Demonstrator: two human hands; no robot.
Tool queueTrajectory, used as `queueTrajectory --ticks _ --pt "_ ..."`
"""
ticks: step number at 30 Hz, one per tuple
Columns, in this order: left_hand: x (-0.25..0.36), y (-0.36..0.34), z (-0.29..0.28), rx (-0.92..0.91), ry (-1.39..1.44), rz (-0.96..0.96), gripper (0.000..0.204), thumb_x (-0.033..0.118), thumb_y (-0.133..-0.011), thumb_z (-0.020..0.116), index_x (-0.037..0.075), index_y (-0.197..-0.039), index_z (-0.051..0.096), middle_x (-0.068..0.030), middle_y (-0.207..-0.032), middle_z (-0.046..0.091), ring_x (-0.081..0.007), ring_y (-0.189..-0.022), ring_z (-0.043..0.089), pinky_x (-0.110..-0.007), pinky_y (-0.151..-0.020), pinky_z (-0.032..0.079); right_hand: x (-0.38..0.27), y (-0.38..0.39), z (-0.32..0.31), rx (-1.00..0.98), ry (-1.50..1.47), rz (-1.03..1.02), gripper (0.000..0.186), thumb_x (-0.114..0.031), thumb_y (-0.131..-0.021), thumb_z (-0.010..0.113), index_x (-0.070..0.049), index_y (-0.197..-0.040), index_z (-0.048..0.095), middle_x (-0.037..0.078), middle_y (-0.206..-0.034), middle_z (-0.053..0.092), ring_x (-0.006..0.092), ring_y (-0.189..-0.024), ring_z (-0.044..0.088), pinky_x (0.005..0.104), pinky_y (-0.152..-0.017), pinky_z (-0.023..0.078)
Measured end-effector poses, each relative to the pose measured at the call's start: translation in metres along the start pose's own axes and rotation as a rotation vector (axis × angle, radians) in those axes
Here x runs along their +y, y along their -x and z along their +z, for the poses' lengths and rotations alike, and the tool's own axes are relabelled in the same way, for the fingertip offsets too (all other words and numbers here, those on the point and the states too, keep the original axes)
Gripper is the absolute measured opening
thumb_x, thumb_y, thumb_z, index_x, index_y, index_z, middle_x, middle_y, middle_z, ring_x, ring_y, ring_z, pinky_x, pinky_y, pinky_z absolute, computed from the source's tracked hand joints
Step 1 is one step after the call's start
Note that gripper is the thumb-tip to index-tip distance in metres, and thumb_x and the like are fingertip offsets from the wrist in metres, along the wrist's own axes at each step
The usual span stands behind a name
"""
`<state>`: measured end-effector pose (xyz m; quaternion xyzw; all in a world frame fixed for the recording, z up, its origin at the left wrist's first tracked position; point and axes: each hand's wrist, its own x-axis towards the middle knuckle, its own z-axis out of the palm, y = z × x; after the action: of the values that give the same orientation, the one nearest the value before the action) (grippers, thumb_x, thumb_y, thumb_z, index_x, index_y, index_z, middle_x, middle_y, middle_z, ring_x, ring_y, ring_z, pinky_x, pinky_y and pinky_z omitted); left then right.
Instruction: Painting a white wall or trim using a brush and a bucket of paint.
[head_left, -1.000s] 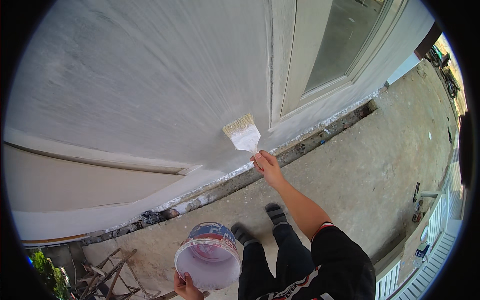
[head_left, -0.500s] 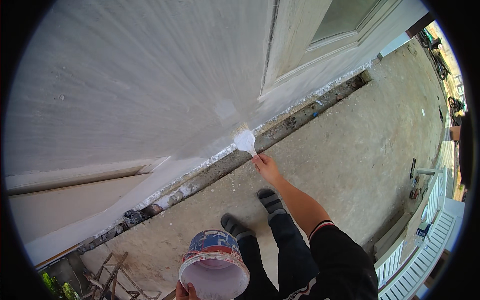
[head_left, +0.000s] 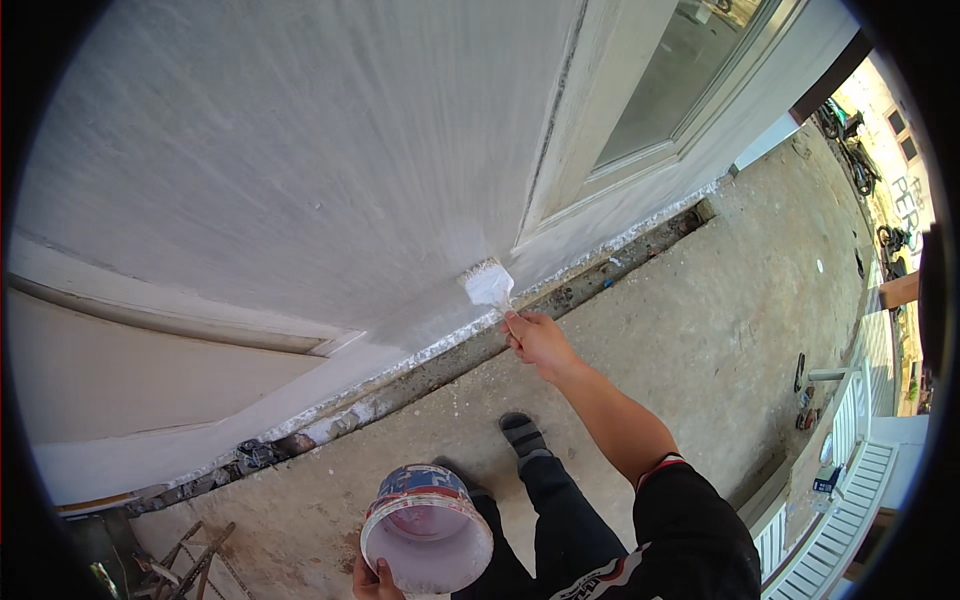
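Note:
My right hand (head_left: 535, 342) grips the handle of a wide paintbrush (head_left: 489, 286), its head coated in white, with the bristles against the grey-white wall (head_left: 250, 160) low down, near its foot. A lighter wet-looking patch (head_left: 460, 235) shows on the wall just above the brush. In my left hand (head_left: 374, 580), at the bottom, is a bucket (head_left: 424, 545) with blue and red on the outside, held by its side and tilted so that its pale, whitish inside shows. How much liquid it holds I cannot tell.
A narrow trench (head_left: 433, 370) runs along the wall's foot. A framed glass panel (head_left: 665, 90) is at upper right. My feet stand on concrete (head_left: 700, 350). A metal frame (head_left: 190, 560) lies lower left. A white slatted railing (head_left: 845, 510), sandals (head_left: 800, 380) and motorbikes (head_left: 850, 150) are at right.
Compared with a second ago, the brush is lower and to the right, and a lighter patch shows above it. The bucket has shifted slightly right and down, still in my left hand.

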<state>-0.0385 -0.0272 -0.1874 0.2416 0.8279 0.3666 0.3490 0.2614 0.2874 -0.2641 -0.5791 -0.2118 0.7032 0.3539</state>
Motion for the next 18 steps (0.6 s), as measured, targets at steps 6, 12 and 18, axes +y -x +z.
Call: queueTrajectory --ticks 6,12,18 --pt "0.032 0.012 -0.016 0.015 0.011 0.08 0.033 0.014 -0.086 0.06 -0.007 -0.11 0.057 -0.0108 -0.1 0.063 -0.0171 -0.086 0.056 -0.03 -0.077 0.044 -0.116 0.123 0.016 -0.117 -0.056 -0.114 0.026 -0.026 -0.093 0.047 -0.002 -0.085 0.053 -0.002 -0.059 0.042 0.0053 -0.045 0.029 0.0221 -0.04 0.021" --pt "0.038 0.007 -0.027 0.017 0.117 0.159 0.033 0.015 -0.085 0.061 -0.006 -0.109 0.058 -0.0103 -0.097 0.063 -0.0176 -0.085 0.056 -0.031 -0.074 0.045 -0.17 0.199 0.04 -0.231 -0.043 -0.375 0.027 -0.026 -0.094 0.046 -0.001 -0.087 0.054 -0.002 -0.058 0.04 0.0051 -0.05 0.032 0.0202 -0.043 0.024" --pt "0.064 0.009 -0.02 -0.018 0.108 0.102 0.036 0.012 -0.085 0.059 -0.006 -0.117 0.053 -0.0126 -0.101 0.062 -0.0193 -0.087 0.056 -0.032 -0.076 0.045 -0.156 0.142 0.029 -0.246 -0.064 -0.66 0.028 -0.026 -0.094 0.044 -0.001 -0.088 0.056 -0.001 -0.059 0.041 0.0051 -0.052 0.034 0.0192 -0.046 0.026"
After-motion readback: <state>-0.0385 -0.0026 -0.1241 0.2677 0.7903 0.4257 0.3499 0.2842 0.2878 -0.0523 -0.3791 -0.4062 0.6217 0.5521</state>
